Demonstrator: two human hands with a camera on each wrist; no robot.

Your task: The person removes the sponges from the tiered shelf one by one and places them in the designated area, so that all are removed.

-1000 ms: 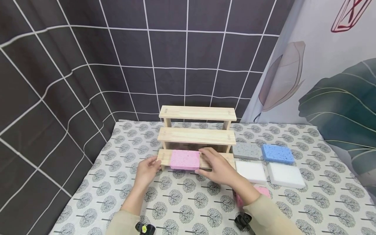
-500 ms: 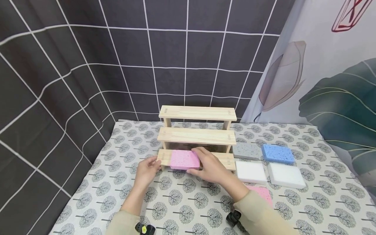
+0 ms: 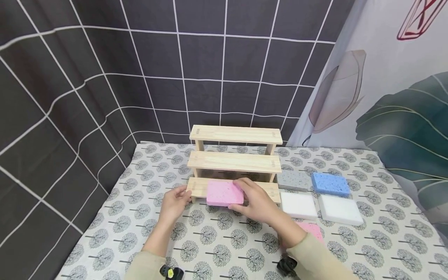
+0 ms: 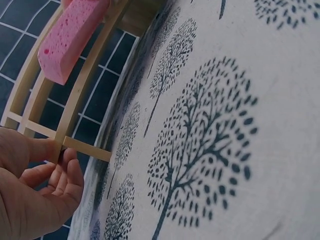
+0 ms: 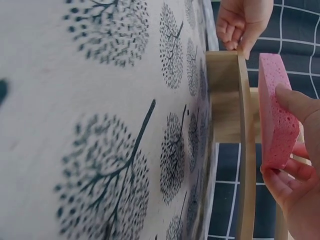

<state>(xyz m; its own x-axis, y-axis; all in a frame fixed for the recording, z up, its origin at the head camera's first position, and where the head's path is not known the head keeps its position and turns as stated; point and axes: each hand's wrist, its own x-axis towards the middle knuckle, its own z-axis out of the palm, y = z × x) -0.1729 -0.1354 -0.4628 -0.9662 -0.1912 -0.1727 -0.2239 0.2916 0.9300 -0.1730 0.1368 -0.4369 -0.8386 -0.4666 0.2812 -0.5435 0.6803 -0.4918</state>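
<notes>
A pink sponge (image 3: 224,193) is held in my right hand (image 3: 257,202), thumb on one side and fingers on the other. In the right wrist view a narrow gap shows between the sponge (image 5: 276,112) and the lowest board, so it hangs just above it. My left hand (image 3: 176,203) pinches the left end of the lowest board of a three-tier wooden stand (image 3: 234,161). The left wrist view shows that thumb and fingers on the board's end (image 4: 59,145). The two upper tiers carry nothing.
Right of the stand lie a grey sponge (image 3: 293,180), a blue sponge (image 3: 330,184) and two white sponges (image 3: 298,205). Another pink sponge (image 3: 310,230) is partly hidden by my right forearm. A tree-print cloth (image 3: 220,249) covers the table; a dark grid curtain (image 3: 199,58) hangs behind.
My right hand first slid left to the pink sponge and took hold of it. The sponge has since risen off the lowest board and shifted slightly right. My left hand has stayed in place.
</notes>
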